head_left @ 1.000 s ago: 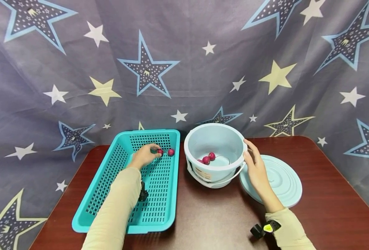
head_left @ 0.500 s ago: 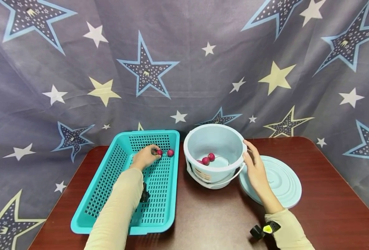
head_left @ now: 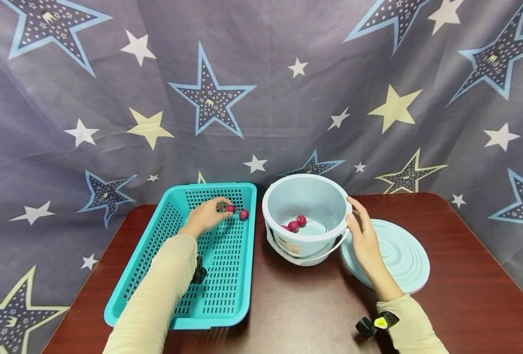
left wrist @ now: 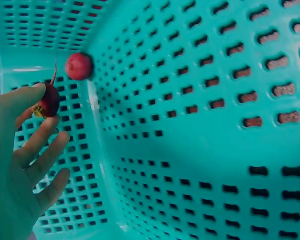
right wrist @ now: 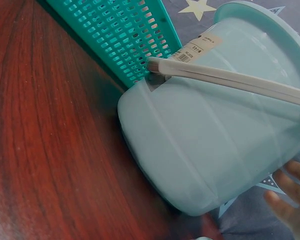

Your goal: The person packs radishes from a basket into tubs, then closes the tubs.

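In the far part of the turquoise basket (head_left: 245,275), my left hand (head_left: 205,216) pinches a radish (head_left: 230,208) between thumb and forefinger. The left wrist view shows this radish (left wrist: 51,100) raised over the basket floor, its thin root pointing up and the other fingers spread. Close by, a second radish (head_left: 243,215) lies in the basket. My right hand (head_left: 364,241) rests its straight fingers against the right side of the pale blue bucket (head_left: 305,246) at the rim. Several radishes (head_left: 293,226) lie at the bottom of the bucket.
Right of the bucket a round pale blue lid (head_left: 403,255) lies on the dark red wooden table (head_left: 460,290). The bucket's handle (head_left: 327,253) hangs down at its front. Behind the table hangs a grey cloth (head_left: 279,113) with stars.
My left hand, pinching the radish, has shifted slightly up and right toward the basket's far end. The right hand and bucket have stayed in place.
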Available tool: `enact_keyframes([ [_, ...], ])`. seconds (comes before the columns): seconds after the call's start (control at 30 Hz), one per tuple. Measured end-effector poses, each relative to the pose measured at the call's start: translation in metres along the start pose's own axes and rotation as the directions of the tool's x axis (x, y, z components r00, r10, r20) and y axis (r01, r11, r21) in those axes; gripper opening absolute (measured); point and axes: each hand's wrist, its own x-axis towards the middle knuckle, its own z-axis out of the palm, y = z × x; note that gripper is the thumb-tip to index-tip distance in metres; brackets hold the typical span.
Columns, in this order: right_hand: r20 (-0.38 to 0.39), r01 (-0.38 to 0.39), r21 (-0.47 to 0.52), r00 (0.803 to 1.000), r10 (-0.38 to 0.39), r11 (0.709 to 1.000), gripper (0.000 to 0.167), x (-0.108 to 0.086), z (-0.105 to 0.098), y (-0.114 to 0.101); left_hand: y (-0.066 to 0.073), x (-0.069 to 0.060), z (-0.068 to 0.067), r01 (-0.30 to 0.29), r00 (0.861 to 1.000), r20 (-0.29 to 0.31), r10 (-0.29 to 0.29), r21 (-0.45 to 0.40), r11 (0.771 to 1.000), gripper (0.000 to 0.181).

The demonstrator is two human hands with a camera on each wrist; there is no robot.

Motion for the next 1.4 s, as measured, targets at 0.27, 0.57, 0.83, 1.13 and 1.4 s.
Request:
enact_keyframes([
  [0.27, 0.003, -0.006, 0.009, 1.0, 0.006, 1.0, 0.044, 0.0, 0.0, 0.0, 0.006, -0.003, -0.011, -0.045, 0.999, -0.026, 0.044, -0.033, 0.998, 0.029],
  [0.57, 0.002, -0.006, 0.014, 1.0, 0.006, 1.0, 0.044, 0.0, 0.0, 0.0, 0.014, -0.017, -0.027, -0.113, 0.993, -0.042, 0.111, -0.059, 0.992, 0.028],
  [0.83, 0.0, -0.005, 0.011, 1.0, 0.005, 1.0, 0.044, 0.0, 0.0, 0.0, 0.026, -0.028, -0.039, -0.177, 0.982, -0.07, 0.173, -0.058, 0.983, 0.029],
  [1.13, -0.005, 0.004, 0.007, 1.0, -0.004, 1.0, 0.043, 0.001, 0.001, 0.003, 0.044, -0.042, -0.045, -0.23, 0.969, -0.102, 0.224, -0.048, 0.972, 0.029],
  [1.4, -0.01, -0.006, -0.005, 1.0, 0.006, 1.0, 0.043, 0.001, 0.001, 0.003, 0.067, -0.052, -0.049, -0.296, 0.947, -0.145, 0.285, -0.058, 0.954, 0.03],
])
